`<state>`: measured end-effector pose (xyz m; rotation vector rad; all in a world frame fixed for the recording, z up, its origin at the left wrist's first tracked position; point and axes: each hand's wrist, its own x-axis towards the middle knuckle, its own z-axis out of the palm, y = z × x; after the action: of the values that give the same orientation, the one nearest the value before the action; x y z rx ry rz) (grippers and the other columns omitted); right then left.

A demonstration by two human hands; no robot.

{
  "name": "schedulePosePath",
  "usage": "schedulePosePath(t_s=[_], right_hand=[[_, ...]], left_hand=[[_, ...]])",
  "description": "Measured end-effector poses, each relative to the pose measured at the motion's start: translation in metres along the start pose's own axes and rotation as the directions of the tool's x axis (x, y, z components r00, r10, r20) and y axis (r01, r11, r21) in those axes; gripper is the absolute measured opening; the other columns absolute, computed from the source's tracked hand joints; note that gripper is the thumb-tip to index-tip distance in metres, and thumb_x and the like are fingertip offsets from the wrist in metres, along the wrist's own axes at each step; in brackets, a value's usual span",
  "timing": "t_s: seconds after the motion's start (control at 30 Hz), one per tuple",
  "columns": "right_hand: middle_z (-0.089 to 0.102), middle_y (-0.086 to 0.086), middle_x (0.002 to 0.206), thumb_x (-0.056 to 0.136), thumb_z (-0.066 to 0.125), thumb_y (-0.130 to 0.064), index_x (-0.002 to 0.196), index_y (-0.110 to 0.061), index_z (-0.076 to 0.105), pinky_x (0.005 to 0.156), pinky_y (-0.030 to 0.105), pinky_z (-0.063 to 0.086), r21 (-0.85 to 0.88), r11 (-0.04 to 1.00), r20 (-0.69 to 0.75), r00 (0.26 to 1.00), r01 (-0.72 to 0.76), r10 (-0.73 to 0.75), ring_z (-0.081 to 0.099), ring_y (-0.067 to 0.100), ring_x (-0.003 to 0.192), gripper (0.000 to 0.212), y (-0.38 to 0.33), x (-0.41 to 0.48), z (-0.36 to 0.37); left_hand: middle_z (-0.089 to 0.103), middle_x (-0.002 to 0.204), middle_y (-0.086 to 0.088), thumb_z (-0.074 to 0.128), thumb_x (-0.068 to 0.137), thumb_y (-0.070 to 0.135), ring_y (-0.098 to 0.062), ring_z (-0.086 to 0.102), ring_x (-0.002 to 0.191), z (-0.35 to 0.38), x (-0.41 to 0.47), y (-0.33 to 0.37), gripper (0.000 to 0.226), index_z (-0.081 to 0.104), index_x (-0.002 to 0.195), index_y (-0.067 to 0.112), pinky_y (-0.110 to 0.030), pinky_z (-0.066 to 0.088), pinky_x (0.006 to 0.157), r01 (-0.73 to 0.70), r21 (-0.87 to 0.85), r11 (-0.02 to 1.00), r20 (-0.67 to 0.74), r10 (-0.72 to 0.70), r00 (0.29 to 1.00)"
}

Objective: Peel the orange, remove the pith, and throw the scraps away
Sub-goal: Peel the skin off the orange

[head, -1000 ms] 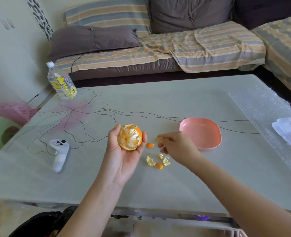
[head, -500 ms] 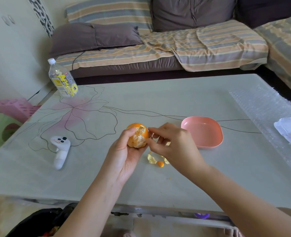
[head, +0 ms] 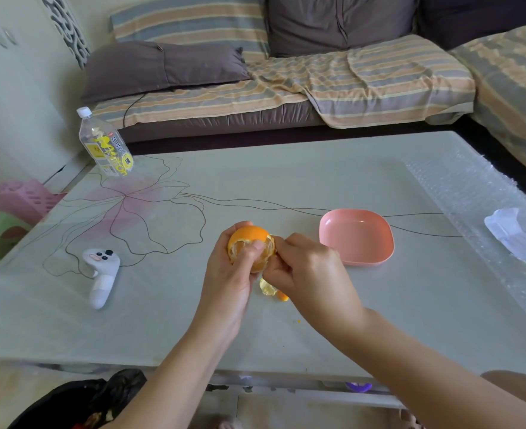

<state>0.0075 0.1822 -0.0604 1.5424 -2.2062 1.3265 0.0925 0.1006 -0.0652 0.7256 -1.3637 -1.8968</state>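
A partly peeled orange point(head: 248, 239) is held over the middle of the table by my left hand point(head: 230, 280), whose thumb presses on its bared flesh. Orange skin still covers its top and far side. My right hand point(head: 308, 270) touches the orange's right side, fingertips pinched on the edge of the peel there. Small peel scraps point(head: 271, 289) lie on the table just below both hands, partly hidden by them. A black bin bag point(head: 79, 400) sits below the table's near edge at the lower left.
An empty pink dish point(head: 357, 237) stands right of my hands. A white controller point(head: 100, 274) lies to the left, a plastic bottle point(head: 105, 144) at the far left corner. Bubble wrap with a clear plastic piece point(head: 515, 233) covers the right edge. A sofa runs behind the table.
My right hand came from the scraps on the table to the orange. My left hand turned the orange so its peeled face points down toward me, thumb now on the flesh.
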Motion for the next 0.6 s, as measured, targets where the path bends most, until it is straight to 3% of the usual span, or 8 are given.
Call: schedulePosePath(t_s=[0.2,0.3,0.37,0.43,0.6], right_hand=[[0.026,-0.002,0.053,0.073,0.04,-0.028,0.058,-0.017,0.034,0.04,0.021,0.014,0.058,0.998,0.011,1.0,-0.027,0.026,0.021,0.018,0.047,0.019,0.0005,0.0016,0.001],[0.042,0.001,0.057,0.075,0.042,-0.034,0.066,-0.009,0.055,0.045,0.024,0.032,0.154,0.987,0.109,0.994,-0.044,0.027,0.037,0.018,0.05,0.03,0.0052,0.0039,0.0008],[0.049,0.001,0.061,0.076,0.044,-0.037,0.073,-0.009,0.062,0.051,0.02,0.038,0.204,0.978,0.141,0.99,-0.031,0.002,0.045,0.018,0.056,0.034,0.0061,0.0061,-0.002],[0.044,-0.001,0.059,0.076,0.043,-0.037,0.07,-0.008,0.06,0.049,0.016,0.031,0.192,0.981,0.128,0.992,-0.022,-0.002,0.039,0.018,0.056,0.034,0.0051,0.0076,-0.0041],[0.036,0.002,0.054,0.074,0.044,-0.03,0.059,-0.006,0.049,0.045,0.025,0.023,0.106,0.992,0.075,0.996,-0.062,0.054,0.026,0.018,0.052,0.029,0.0023,0.0047,-0.0011]], left_hand=[[0.065,0.083,-0.001,0.057,0.07,0.021,-0.011,0.064,0.073,0.0028,-0.001,0.0026,0.039,0.057,0.108,0.013,-0.018,0.052,0.065,0.006,-0.072,0.997,0.014,-0.005,1.0],[0.062,0.088,-0.009,0.055,0.073,0.019,-0.018,0.064,0.079,0.0005,0.001,0.0054,0.043,0.052,0.114,0.004,-0.026,0.054,0.071,0.003,-0.123,0.992,0.039,0.002,0.999],[0.063,0.088,-0.011,0.053,0.075,0.017,-0.023,0.064,0.082,-0.0015,0.0015,0.0057,0.043,0.051,0.115,0.0,-0.03,0.054,0.073,0.004,-0.162,0.987,0.054,0.004,0.999],[0.063,0.087,-0.009,0.055,0.074,0.017,-0.022,0.064,0.083,-0.0024,0.0018,0.005,0.043,0.052,0.114,0.002,-0.029,0.054,0.075,0.014,-0.19,0.982,0.053,-0.004,0.999],[0.061,0.09,-0.009,0.055,0.072,0.019,-0.021,0.061,0.087,0.0016,0.0013,0.0025,0.042,0.053,0.112,0.005,-0.023,0.053,0.072,0.032,-0.161,0.986,0.047,-0.025,0.999]])
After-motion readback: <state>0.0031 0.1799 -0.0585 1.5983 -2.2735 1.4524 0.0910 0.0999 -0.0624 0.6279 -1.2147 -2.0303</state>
